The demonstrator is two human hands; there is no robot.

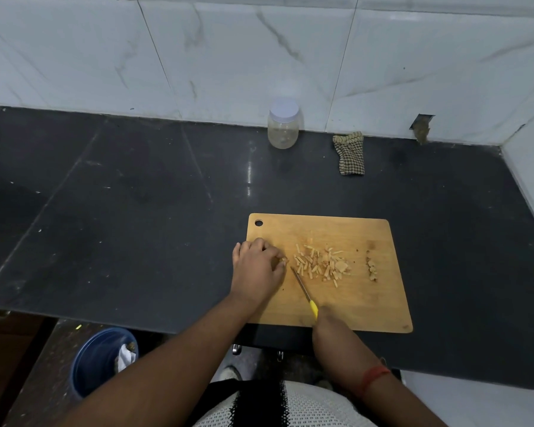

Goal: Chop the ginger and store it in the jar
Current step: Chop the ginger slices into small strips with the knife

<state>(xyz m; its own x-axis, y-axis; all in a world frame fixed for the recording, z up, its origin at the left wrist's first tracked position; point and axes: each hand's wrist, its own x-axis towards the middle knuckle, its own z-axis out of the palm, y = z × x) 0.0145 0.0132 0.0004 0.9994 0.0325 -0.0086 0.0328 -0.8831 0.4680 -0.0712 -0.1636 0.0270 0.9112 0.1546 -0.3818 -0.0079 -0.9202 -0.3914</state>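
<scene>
1. One wooden cutting board on the dark tabletop.
2. One pile of chopped ginger sticks mid-board; too many to count. One small heap of scraps to its right.
3. Left hand: fingers curled, pinching one ginger piece.
4. Right hand grips one yellow-handled knife, tip on the board.
5. One lidded jar by the wall, well apart from the board.
6. One checked cloth; one blue bin on the floor.
</scene>
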